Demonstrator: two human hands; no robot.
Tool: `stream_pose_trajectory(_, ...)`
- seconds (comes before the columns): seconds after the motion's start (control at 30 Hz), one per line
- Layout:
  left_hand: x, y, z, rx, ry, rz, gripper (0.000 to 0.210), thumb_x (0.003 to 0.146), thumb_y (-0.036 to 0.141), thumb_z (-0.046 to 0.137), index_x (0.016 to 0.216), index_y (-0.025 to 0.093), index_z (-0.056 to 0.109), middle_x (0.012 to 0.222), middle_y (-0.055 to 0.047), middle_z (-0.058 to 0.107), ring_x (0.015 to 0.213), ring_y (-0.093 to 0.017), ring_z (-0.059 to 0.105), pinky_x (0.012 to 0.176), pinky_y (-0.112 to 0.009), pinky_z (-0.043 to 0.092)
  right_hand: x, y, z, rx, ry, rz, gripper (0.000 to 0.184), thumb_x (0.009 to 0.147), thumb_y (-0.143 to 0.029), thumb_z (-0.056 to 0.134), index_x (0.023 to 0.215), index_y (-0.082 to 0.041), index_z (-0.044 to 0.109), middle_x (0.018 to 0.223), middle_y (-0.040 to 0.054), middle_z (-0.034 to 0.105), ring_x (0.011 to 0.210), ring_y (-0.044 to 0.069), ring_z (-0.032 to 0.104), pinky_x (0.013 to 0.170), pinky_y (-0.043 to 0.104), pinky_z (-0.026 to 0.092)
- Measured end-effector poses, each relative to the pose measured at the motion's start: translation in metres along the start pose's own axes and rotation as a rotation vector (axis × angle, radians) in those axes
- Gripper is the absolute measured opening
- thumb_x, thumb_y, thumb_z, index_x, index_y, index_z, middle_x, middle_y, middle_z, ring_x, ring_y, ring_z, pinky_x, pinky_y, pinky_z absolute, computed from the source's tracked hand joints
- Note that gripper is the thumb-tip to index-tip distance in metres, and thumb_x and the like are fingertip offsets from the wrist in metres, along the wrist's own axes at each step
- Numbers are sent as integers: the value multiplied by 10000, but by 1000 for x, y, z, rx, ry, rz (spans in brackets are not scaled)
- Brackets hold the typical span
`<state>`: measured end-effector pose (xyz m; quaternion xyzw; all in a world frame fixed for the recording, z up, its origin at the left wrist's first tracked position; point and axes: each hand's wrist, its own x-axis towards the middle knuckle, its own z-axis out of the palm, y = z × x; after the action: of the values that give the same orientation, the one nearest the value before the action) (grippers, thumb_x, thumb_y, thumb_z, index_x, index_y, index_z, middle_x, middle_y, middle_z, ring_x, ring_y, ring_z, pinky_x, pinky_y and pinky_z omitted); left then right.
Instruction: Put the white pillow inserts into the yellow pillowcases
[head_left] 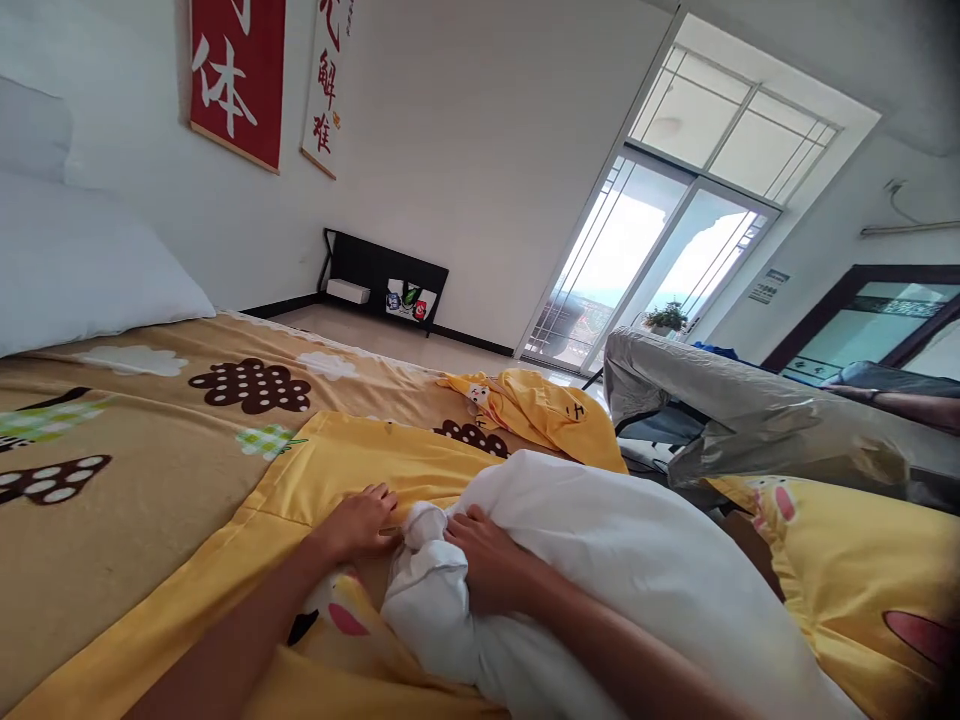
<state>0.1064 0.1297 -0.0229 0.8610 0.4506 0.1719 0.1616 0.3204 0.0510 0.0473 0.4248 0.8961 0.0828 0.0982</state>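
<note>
A yellow pillowcase (360,445) with a printed cartoon face lies spread on the bed in front of me. On top of it rests a plump white pillow (622,530), its near corner bunched and folded. My right hand (491,565) grips that bunched corner, fingers curled into the white fabric. Just left of the corner, my left hand (358,525) is on the pillowcase, its fingers bent over the yellow cloth; the fold under its palm is hidden.
A tan blanket (172,470) covers the bed. Another yellow cloth (555,410) lies crumpled at its far edge. A yellow pillow (877,560) is at right, a white pillow (90,260) at left. Beyond stand a plastic-covered piece of furniture (697,380) and a black stand (382,265). Someone's arm (907,405) shows at right.
</note>
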Motion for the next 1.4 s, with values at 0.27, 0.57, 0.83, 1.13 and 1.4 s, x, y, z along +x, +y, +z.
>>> stream_pose_trajectory(0.27, 18, -9, 7, -156, 221, -155, 321, 884, 377, 435, 674, 170, 563, 678, -18, 605, 670, -145, 537, 594, -231, 334, 38, -44, -39, -111, -153, -36, 205, 896, -168, 468, 896, -154, 673, 926, 98, 697, 868, 223, 643, 684, 326, 457)
stream_pose_trajectory(0.57, 11, 3, -13, -190, 287, -73, 315, 890, 317, 445, 729, 165, 669, 768, -48, 629, 715, -158, 568, 636, -247, 358, 96, -37, -25, -120, -236, 180, 295, 887, -148, 494, 1137, -74, 633, 1152, 188, 660, 1096, 280, 607, 882, 392, 468)
stream_pose_trajectory(0.83, -2, 18, -29, -75, 201, -94, 250, 815, 298, 566, 1035, 180, 547, 990, -60, 656, 887, -189, 613, 686, -247, 391, 79, -15, -35, -12, -227, 167, 363, 806, -204, 559, 1161, -148, 609, 1134, 124, 677, 1039, 247, 637, 893, 364, 468)
stream_pose_trajectory(1.13, 5, -2, -11, 41, 233, -321, 106, 858, 162, 414, 808, 195, 502, 754, -65, 634, 754, -214, 602, 597, -293, 278, 31, -34, -26, -33, -196, 175, 743, 761, -336, 602, 1424, -95, 371, 1505, 256, 279, 1255, 392, 462, 1022, 535, 347)
stream_pose_trajectory(1.4, 6, -1, -9, -17, 331, -332, 166, 787, 171, 437, 653, 216, 349, 601, 28, 460, 597, -134, 461, 556, -257, 259, 67, -39, -8, 144, -248, 86, 543, 834, -307, 526, 1334, -116, 432, 1193, 182, 631, 1046, 300, 634, 821, 401, 522)
